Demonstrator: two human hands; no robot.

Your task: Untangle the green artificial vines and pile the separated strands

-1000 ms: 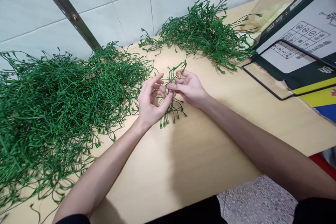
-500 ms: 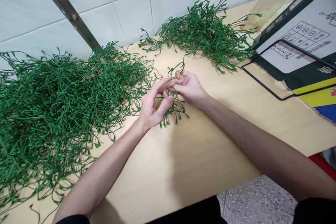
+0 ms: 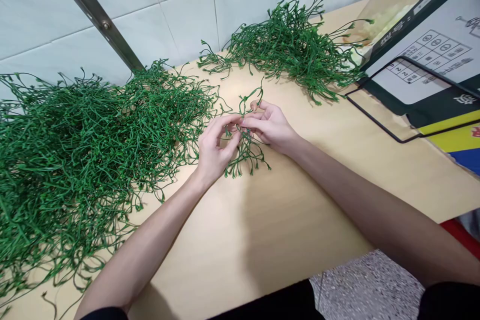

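Observation:
Between my two hands is a small green artificial plant sprig with thin branching stems and budded tips. My right hand pinches it near the middle, its fingertips closed round the stem. My left hand curls in from the other side, thumb and forefinger bent together at the sprig's stems. Exactly where the left fingertips meet the stem is partly hidden. Several stems fan out below the fingers, and a loop of stem stands above them. A large heap of similar green sprigs lies left of my left hand.
A smaller heap of green sprigs lies at the back, against the tiled wall. At the right stands a printed carton with a black wire frame before it. A metal post rises at the back left of the wooden table.
My left hand has moved slightly left, and its thumb has drawn in toward the forefinger at the stems. More of the sprig's lower stems show. My right hand has hardly moved.

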